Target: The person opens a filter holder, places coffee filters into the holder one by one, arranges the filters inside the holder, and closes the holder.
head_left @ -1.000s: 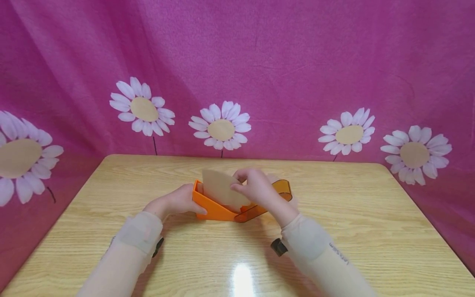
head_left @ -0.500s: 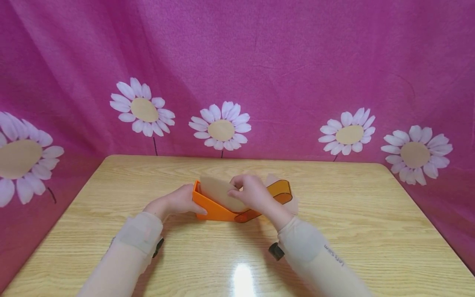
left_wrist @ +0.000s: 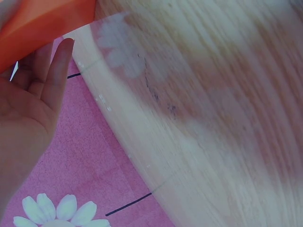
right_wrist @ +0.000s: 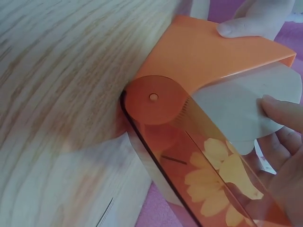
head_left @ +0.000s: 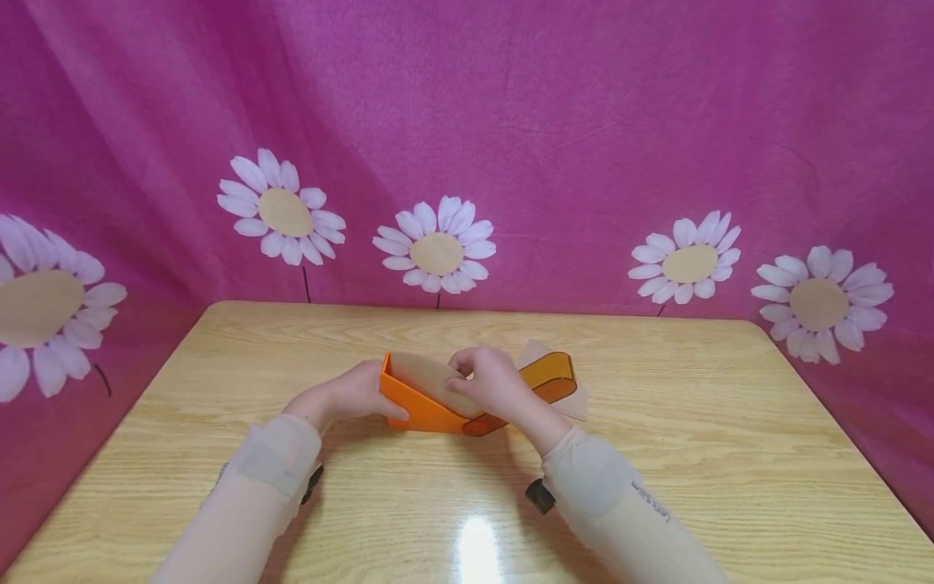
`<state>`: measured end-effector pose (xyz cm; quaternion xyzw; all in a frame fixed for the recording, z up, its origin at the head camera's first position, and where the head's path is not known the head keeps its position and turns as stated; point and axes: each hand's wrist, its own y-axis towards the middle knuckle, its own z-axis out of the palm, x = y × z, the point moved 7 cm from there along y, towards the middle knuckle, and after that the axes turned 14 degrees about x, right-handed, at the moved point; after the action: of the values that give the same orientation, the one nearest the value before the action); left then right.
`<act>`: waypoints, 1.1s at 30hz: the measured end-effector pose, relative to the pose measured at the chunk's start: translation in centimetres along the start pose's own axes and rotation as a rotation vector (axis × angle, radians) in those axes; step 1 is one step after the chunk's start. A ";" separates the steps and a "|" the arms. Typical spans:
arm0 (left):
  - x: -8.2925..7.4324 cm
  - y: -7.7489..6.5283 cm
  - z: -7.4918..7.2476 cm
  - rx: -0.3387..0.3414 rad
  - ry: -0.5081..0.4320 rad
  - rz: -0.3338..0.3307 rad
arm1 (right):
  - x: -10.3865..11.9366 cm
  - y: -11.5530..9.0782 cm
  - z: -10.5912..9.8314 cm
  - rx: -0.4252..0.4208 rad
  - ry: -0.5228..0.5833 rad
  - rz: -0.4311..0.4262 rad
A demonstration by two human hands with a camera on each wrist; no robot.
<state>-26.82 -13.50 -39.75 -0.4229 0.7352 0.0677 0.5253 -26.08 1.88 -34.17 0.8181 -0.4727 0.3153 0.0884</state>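
Observation:
An orange filter box [head_left: 425, 410] with a hinged amber see-through lid [head_left: 552, 376] stands on the table, its lid swung out to the right. My left hand [head_left: 355, 392] grips the box's left end, thumb on the front wall and other fingers behind. In the left wrist view, the fingers [left_wrist: 59, 71] show below the orange wall. Brown paper coffee filters [head_left: 416, 373] sit inside the box, upper edge showing. Thumb and fingers of my right hand [head_left: 496, 385] pinch their right side, seen also as pale filters [right_wrist: 236, 104] in the right wrist view.
More light brown paper pieces [head_left: 578, 403] lie on the table behind the lid. The wooden table [head_left: 693, 438] ends at a pink cloth [head_left: 554, 162] printed with white daisies.
The right hand has moved down and slightly left, and the coffee filters have sunk deeper into the box. The left hand and the box have stayed in place.

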 end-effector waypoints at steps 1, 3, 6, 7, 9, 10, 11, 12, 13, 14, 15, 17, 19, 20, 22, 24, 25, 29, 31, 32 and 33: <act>0.0 0.0 0.0 0.000 -0.003 0.001 | 0.0 0.0 0.1 0.002 0.000 -0.001; 0.0 0.0 0.1 0.003 -0.011 0.004 | 0.0 0.0 0.2 0.005 -0.002 -0.004; -0.1 -0.1 0.0 0.004 -0.010 0.007 | -0.1 0.1 0.4 0.013 -0.005 -0.002; -0.1 -0.1 0.0 0.004 -0.007 0.005 | -0.1 0.2 0.5 0.016 -0.006 -0.001; -0.1 -0.1 0.1 0.003 -0.006 -0.003 | -0.2 0.2 0.7 0.019 -0.008 0.006; 0.0 -0.1 0.1 0.002 -0.006 -0.005 | -0.3 0.2 0.7 0.021 -0.007 0.011; 0.0 -0.1 0.0 0.001 -0.006 -0.005 | -0.3 0.3 0.8 0.021 -0.007 0.016; 0.0 -0.1 0.0 0.001 -0.006 -0.006 | -0.4 0.3 0.8 0.021 -0.010 0.020; 0.0 -0.1 0.0 0.003 -0.007 -0.004 | -0.4 0.3 0.9 0.021 -0.014 0.024; 0.0 -0.1 0.0 0.006 -0.010 0.001 | -0.4 0.3 0.9 0.020 -0.019 0.028; 0.0 -0.1 0.0 0.008 -0.012 0.009 | -0.4 0.3 0.9 0.020 -0.023 0.031; 0.0 0.0 0.0 0.013 -0.017 0.024 | -0.4 0.3 1.0 0.017 -0.043 0.030; -0.1 0.0 0.1 0.018 -0.021 0.035 | -0.4 0.4 1.1 0.018 -0.054 0.029; -0.1 0.0 0.0 0.018 -0.022 0.038 | -0.3 0.4 1.1 0.018 -0.062 0.030; -0.1 0.0 0.1 0.018 -0.023 0.038 | -0.3 0.4 1.2 0.017 -0.083 0.025; -0.1 0.0 0.0 0.018 -0.022 0.033 | -0.3 0.5 1.3 0.017 -0.103 0.027; -0.1 0.0 0.1 0.018 -0.023 0.030 | -0.3 0.6 1.4 0.015 -0.116 0.025; -0.1 0.0 0.1 0.022 -0.027 0.025 | -0.2 0.6 1.4 0.017 -0.145 0.028; -0.1 0.0 0.0 0.022 -0.029 0.025 | -0.1 0.4 1.2 0.015 -0.140 0.036; -0.1 0.0 0.0 0.021 -0.030 0.024 | -0.1 0.3 1.0 0.009 -0.141 0.044; 0.0 0.0 0.0 0.019 -0.030 0.021 | -0.1 0.2 0.7 0.006 -0.136 0.053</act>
<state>-26.81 -13.49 -39.72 -0.4092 0.7324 0.0724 0.5394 -25.99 1.51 -34.75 0.8251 -0.4983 0.2624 0.0453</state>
